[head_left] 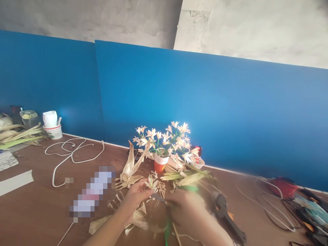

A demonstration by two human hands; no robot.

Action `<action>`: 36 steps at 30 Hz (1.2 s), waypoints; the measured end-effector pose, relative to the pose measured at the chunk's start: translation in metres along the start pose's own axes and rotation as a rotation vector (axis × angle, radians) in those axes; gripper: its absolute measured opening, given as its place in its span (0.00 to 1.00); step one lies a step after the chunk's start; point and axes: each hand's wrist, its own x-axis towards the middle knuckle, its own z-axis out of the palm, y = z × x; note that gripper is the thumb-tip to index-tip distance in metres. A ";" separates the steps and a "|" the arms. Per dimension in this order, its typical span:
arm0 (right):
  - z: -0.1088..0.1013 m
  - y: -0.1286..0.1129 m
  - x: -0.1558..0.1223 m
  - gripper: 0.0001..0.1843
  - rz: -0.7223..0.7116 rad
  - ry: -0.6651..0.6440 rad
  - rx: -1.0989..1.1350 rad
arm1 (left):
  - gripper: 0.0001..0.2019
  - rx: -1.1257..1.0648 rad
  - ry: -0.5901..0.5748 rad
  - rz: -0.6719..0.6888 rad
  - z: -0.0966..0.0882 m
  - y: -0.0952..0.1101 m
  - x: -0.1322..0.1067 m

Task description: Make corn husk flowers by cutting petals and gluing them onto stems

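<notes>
In the lower centre of the frame, the person's left hand (139, 193) pinches a small pale flower (151, 183) between thumb and fingers, its petals spread upward just below an orange-and-white cup (160, 165). The right hand (188, 205), to the right of it, is blurred by motion; its fingers look curled, but one cannot tell whether they grip anything. A thin grey piece (159, 197) shows between the two hands, and a green strip (167, 229) runs down to the bottom edge. Dry husk scraps (138, 220) lie around and below the left hand. At the centre, pale flowers on green stems (176, 138) rise from the cup, before a blue partition (205, 95). A dark glue gun (227, 217) lies at lower right on the brown table (38, 218), and a white cable (57, 167) loops at left.
</notes>
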 end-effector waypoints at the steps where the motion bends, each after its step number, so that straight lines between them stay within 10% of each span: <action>1: 0.000 0.000 0.000 0.19 -0.008 0.003 -0.015 | 0.19 0.005 0.002 -0.004 0.001 0.000 -0.001; 10: 0.005 0.014 0.001 0.16 -0.054 -0.008 -0.009 | 0.19 -0.004 -0.002 -0.001 -0.001 0.003 -0.003; 18: 0.042 0.058 -0.006 0.18 0.220 -0.012 -0.072 | 0.05 0.318 0.046 0.287 -0.003 0.006 -0.001; 36: 0.056 0.054 0.002 0.15 0.313 -0.077 -0.133 | 0.00 0.382 0.059 0.469 0.001 0.011 -0.011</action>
